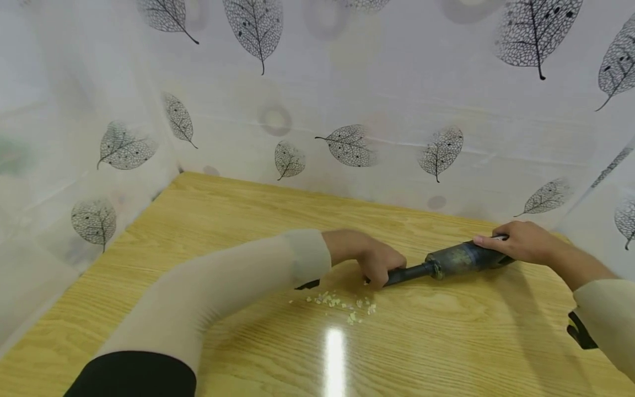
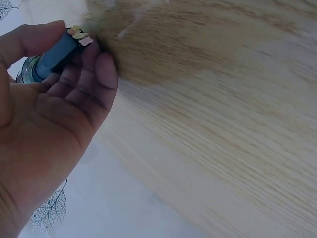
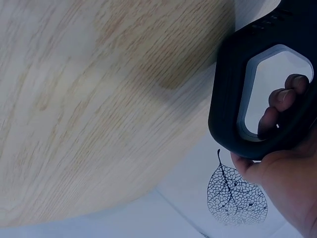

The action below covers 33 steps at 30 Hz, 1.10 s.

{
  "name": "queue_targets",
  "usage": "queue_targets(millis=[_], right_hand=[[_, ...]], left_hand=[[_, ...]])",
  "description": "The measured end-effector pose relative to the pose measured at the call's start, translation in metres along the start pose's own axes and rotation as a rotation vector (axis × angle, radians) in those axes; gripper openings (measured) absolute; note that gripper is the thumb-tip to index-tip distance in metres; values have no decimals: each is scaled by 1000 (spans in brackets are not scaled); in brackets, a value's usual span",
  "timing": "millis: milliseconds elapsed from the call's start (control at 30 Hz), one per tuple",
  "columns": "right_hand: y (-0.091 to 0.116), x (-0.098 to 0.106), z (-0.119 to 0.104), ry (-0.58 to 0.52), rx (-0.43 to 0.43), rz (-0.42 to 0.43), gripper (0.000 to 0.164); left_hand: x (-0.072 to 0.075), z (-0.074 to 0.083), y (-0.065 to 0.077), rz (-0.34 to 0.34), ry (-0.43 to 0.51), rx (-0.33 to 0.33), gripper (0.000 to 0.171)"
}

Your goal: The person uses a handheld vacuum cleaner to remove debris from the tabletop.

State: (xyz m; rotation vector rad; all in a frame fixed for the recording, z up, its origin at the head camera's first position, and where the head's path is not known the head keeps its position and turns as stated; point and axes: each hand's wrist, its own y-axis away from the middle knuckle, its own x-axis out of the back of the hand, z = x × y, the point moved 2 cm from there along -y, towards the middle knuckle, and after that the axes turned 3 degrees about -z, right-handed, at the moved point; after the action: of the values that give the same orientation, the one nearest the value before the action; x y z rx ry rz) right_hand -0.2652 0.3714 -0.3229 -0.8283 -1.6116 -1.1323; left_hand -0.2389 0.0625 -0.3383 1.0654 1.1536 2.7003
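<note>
A dark handheld vacuum cleaner [image 1: 456, 261] with a see-through barrel lies slantwise low over the table in the head view. My right hand [image 1: 528, 241] grips its looped handle [image 3: 228, 99], fingers passing through the loop in the right wrist view. At the other end, my left hand [image 1: 379, 262] holds the narrow nozzle [image 2: 62, 52] between thumb and curled fingers. Small pale scraps [image 2: 79, 34] cluster at the nozzle's mouth, by the left fingertips. More pale yellowish scraps [image 1: 329, 300] lie scattered on the wood just in front of the left hand.
The wood-grain table [image 1: 223, 209] meets leaf-printed white sheeting [image 1: 322, 99] at the back and left. A bright light reflection [image 1: 334, 358] shows on the tabletop near the front. Black gear [image 1: 580, 331] sits at the right sleeve.
</note>
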Motion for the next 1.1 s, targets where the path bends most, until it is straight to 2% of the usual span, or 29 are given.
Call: queue_targets(millis=[167, 233, 467, 700, 833, 900, 1100], right_hand=[[3, 0, 5, -9, -13, -15, 66], [5, -1, 6, -12, -15, -14, 65], [5, -2, 7, -4, -13, -4, 64], [7, -2, 7, 2, -14, -10, 65], [9, -2, 7, 7, -17, -10, 66], [9, -2, 7, 16, -15, -11, 66], [11, -3, 8, 23, -15, -23, 69]], left_hand=[[0, 4, -4, 23, -115, -5, 37], [0, 6, -5, 27, -129, -5, 36], [0, 5, -4, 15, 36, -27, 31], [0, 6, -6, 51, 41, -19, 35], [1, 9, -7, 116, -31, -30, 38], [1, 10, -8, 144, -36, -28, 36], [-2, 11, -10, 152, 59, -1, 28]])
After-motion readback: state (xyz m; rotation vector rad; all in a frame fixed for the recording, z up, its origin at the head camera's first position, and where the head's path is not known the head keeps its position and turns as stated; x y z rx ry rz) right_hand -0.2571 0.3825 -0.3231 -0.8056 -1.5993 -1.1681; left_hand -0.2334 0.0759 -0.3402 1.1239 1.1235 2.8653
